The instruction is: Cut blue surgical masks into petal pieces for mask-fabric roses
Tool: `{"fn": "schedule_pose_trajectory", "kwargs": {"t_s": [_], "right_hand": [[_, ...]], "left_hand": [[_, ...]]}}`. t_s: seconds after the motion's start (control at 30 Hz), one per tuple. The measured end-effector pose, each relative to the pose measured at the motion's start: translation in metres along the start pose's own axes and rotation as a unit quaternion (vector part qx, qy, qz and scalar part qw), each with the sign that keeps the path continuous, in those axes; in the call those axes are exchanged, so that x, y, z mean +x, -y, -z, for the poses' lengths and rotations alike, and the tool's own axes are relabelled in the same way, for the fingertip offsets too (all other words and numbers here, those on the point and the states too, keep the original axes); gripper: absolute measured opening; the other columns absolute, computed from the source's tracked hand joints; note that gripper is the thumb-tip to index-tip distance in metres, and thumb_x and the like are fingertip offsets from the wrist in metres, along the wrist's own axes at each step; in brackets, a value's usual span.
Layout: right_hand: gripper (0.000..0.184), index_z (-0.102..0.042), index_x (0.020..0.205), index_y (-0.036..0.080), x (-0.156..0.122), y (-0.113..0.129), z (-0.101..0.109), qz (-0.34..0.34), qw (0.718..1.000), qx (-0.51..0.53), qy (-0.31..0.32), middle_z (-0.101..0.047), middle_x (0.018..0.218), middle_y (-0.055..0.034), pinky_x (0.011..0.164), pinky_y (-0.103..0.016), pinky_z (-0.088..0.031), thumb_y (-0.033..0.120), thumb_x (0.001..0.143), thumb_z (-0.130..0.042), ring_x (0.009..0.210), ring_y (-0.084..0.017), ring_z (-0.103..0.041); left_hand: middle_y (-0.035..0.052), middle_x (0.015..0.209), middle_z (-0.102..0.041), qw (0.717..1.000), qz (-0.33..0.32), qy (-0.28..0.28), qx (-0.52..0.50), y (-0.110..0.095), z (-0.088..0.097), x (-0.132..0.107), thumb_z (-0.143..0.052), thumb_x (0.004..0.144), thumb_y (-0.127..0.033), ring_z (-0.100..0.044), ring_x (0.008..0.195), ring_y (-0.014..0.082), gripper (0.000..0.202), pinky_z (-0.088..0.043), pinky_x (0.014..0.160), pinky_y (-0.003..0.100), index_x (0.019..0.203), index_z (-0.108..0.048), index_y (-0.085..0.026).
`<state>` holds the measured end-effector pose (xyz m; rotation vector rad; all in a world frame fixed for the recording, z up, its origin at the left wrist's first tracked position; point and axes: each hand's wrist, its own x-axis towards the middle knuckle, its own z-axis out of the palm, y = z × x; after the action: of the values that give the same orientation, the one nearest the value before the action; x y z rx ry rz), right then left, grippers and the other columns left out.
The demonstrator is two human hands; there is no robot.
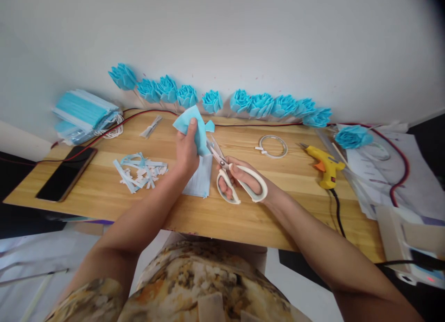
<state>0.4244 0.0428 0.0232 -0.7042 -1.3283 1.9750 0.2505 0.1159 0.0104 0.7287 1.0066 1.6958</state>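
My left hand pinches a folded piece of light blue fabric, thumb on top, raised above the table. White-handled scissors sit in my right hand, fingers through the loops. Their blades are parted and point up and left at the fabric's lower right edge; whether they touch it I cannot tell. Under my hands lies a pale blue mask sheet, partly covered by my left wrist. A small blue scrap rests just behind the fabric.
Blue fabric flowers line the wall. A stack of masks, a phone and cut strips lie left. Rightward are a tape roll, a yellow glue gun with its cord, and papers. A red-black cable runs along the back.
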Motion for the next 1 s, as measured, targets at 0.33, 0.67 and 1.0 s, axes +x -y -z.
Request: {"fn": "schedule_pose_trajectory", "kwargs": {"t_s": [0.33, 0.67, 1.0], "right_hand": [[0.059, -0.054, 0.104, 0.02, 0.002, -0.003, 0.003, 0.015, 1.0, 0.0, 0.001, -0.069, 0.071, -0.0001, 0.045, -0.024, -0.052, 0.074, 0.088, -0.068, 0.051, -0.013, -0.064], [0.059, -0.054, 0.105, 0.019, 0.004, -0.009, 0.005, 0.006, 1.0, 0.004, 0.009, -0.071, 0.072, -0.0009, 0.045, -0.024, -0.052, 0.074, 0.089, -0.068, 0.051, -0.014, -0.065], [0.058, -0.054, 0.105, 0.02, 0.006, -0.014, 0.003, 0.017, 0.999, 0.032, 0.005, -0.07, 0.071, 0.0003, 0.047, -0.025, -0.055, 0.074, 0.088, -0.068, 0.05, -0.013, -0.064]], "left_hand": [[-0.0032, 0.068, -0.057, 0.999, -0.025, -0.007, 0.031, -0.003, -0.003, -0.005, -0.083, 0.08, -0.06, -0.054, 0.063, 0.0141, 0.045, -0.045, 0.063, 0.027, 0.08, -0.058, -0.023], [-0.002, 0.074, -0.061, 0.999, -0.039, 0.0, 0.035, 0.001, -0.005, -0.01, -0.078, 0.088, -0.052, -0.058, 0.07, 0.015, 0.035, -0.048, 0.07, 0.027, 0.082, -0.062, -0.022], [-0.0014, 0.072, -0.062, 0.999, -0.02, -0.008, 0.028, -0.001, -0.009, -0.014, -0.074, 0.093, -0.047, -0.058, 0.065, 0.0136, 0.031, -0.049, 0.064, 0.024, 0.08, -0.062, -0.022]]}}
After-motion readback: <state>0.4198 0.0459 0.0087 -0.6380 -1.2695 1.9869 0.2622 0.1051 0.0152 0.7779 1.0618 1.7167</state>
